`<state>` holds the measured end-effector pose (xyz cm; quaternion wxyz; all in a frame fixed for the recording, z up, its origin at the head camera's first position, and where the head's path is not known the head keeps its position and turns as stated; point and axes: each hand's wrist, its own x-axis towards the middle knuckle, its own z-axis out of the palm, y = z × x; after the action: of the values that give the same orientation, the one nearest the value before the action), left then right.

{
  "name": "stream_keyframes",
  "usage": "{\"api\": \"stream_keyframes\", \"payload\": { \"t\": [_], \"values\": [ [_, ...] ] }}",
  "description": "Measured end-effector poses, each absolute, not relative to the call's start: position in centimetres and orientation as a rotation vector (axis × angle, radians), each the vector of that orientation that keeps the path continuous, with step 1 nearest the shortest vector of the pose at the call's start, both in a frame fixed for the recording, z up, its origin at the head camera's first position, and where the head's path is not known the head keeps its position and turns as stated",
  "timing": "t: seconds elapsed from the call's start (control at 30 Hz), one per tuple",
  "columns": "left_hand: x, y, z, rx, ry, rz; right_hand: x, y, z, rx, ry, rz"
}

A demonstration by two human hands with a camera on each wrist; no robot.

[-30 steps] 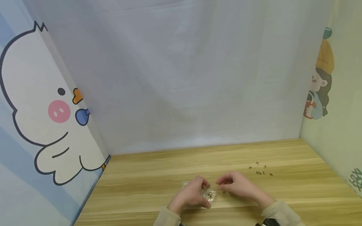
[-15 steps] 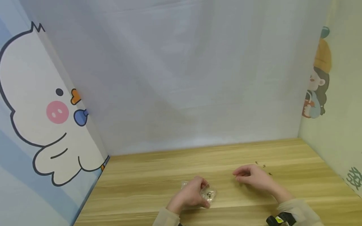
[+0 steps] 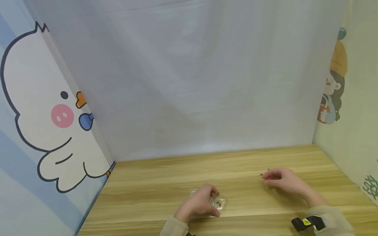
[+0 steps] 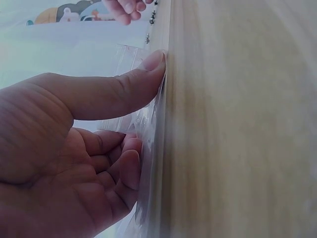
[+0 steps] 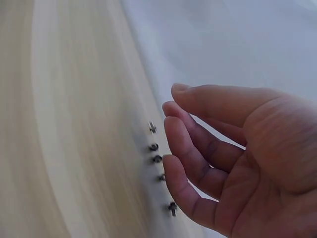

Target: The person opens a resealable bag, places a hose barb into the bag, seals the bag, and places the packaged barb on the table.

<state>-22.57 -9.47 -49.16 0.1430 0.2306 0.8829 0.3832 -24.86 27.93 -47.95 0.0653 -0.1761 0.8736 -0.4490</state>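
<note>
My left hand holds a clear plastic bag low on the table, thumb on the near side and fingers curled at the far side. A few small metal screws lie inside the bag. In the left wrist view the thumb presses on the clear film. Farther right, my right hand hovers over the loose screws with fingers loosely bent and nothing between them. Several dark screws show beside its fingertips in the right wrist view; from the head, the hand covers most of them.
The wood-grain table meets a pale grey curtain at the back. A printed cartoon panel stands at the left, and a pale green one at the right. A strap with a small black device sits on the right wrist.
My right hand has moved away from the bag, rightward and toward the back, until it is over the loose screws. The left hand and bag have stayed in place.
</note>
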Motion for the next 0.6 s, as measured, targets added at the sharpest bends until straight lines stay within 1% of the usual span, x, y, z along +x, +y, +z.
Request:
{"api": "stream_keyframes", "payload": {
  "t": [0.23, 0.5, 0.6],
  "values": [
    [-22.7, -9.4, -49.0, 0.661, 2.555, 1.093, -25.2, 29.7, -48.0, -0.444, 2.709, -1.302],
    [-22.6, -9.4, -49.0, 0.643, 2.553, 1.102, -25.2, 31.2, -48.0, -0.439, 2.731, -1.304],
    [-22.5, -9.4, -49.1, 0.638, 2.556, 1.099, -25.1, 31.7, -47.9, -0.399, 2.730, -1.318]
  ]
}}
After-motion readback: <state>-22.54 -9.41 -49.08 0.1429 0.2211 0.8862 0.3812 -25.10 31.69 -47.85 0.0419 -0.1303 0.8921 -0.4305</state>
